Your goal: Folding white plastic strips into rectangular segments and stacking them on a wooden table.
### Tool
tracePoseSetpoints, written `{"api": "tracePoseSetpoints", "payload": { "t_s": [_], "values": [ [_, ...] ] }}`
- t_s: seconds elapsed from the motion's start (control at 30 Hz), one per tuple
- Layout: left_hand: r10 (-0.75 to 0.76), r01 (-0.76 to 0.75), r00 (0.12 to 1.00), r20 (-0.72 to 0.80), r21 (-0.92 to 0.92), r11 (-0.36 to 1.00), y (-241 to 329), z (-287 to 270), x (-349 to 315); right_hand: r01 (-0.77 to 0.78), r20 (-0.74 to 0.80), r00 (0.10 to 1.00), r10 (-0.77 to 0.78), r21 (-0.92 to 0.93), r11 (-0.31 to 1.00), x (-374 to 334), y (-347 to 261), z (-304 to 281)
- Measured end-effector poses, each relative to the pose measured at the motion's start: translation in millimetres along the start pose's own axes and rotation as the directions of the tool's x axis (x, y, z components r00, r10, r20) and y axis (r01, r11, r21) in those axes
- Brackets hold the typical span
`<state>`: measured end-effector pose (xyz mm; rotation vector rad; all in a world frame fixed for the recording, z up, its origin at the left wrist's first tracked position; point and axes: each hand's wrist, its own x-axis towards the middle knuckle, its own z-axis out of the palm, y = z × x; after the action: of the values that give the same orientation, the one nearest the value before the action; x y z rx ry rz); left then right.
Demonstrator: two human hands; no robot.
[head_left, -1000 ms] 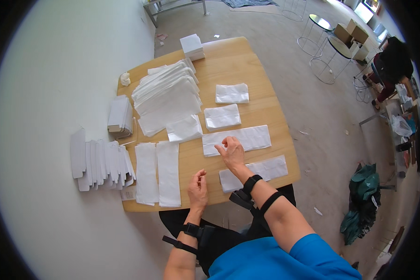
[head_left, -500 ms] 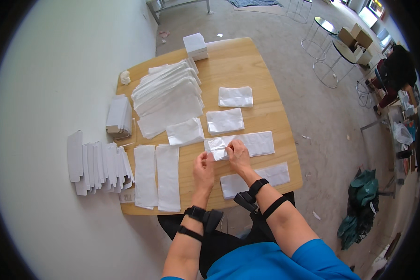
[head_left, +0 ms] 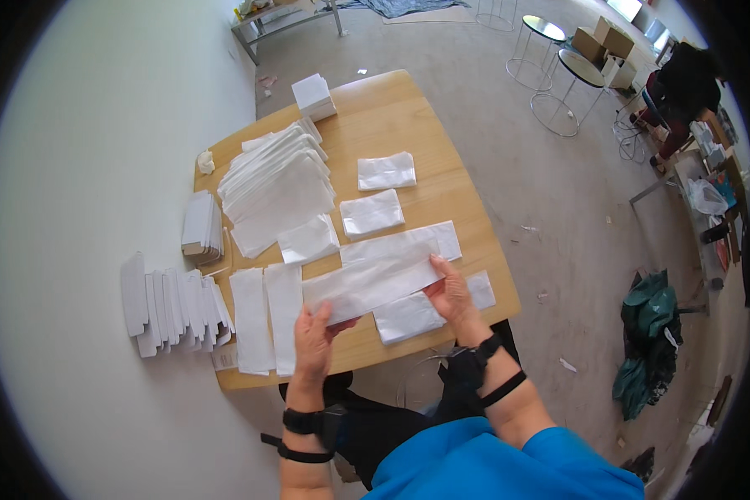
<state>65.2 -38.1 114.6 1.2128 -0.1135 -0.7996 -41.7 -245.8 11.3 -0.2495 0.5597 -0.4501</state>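
A long, thin white strip (head_left: 375, 279), like a flattened paper or plastic sleeve, is stretched between my hands at a slant. My left hand (head_left: 314, 340) pinches its lower left end, and my right hand (head_left: 450, 293) grips the upper right end with the thumb on top. The strip hangs over another white strip (head_left: 449, 240) lying on the table, covering much of it. Partly under my right hand, nearer the front edge, lies a further white strip (head_left: 408, 319). Two more strips (head_left: 251, 321) lie side by side to the left of my left hand.
Beyond my hands lie short folded white packs (head_left: 372, 213) and a fanned pile of white sheets (head_left: 275, 185). White cartons (head_left: 314, 96) stand at the far edge; more flat cartons (head_left: 171, 310) line the wall. A person (head_left: 683, 87) sits at the far right, past round stools (head_left: 582, 68).
My hands, close together over a strip with a small shiny piece, have spread apart and now hold a long white strip between them. My left hand moved left and down; the view shifted.
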Motion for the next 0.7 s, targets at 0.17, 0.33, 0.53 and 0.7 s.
{"api": "tracePoseSetpoints", "payload": {
  "t_s": [0.17,0.33,0.53,0.7],
  "values": [
    [0.041,-0.028,0.992,-0.115,0.118,0.993,-35,-63,-35,-0.089,-0.046,0.996,0.076,-0.544,0.834,-51,-17,-34],
    [-0.105,0.172,0.957,-0.269,0.238,0.956,-75,-93,-57,0.146,0.075,0.964,-0.254,-0.951,0.273,-90,11,-55],
    [0.022,0.064,0.96,-0.278,0.296,0.953,-86,-97,-42,0.064,0.022,0.95,-0.313,-0.99,0.127,-76,6,-41],
    [0.005,0.094,0.955,-0.298,0.318,0.943,-99,-104,-27,0.079,0.084,0.905,-0.418,-0.996,-0.029,-58,11,-50]
  ]
}}
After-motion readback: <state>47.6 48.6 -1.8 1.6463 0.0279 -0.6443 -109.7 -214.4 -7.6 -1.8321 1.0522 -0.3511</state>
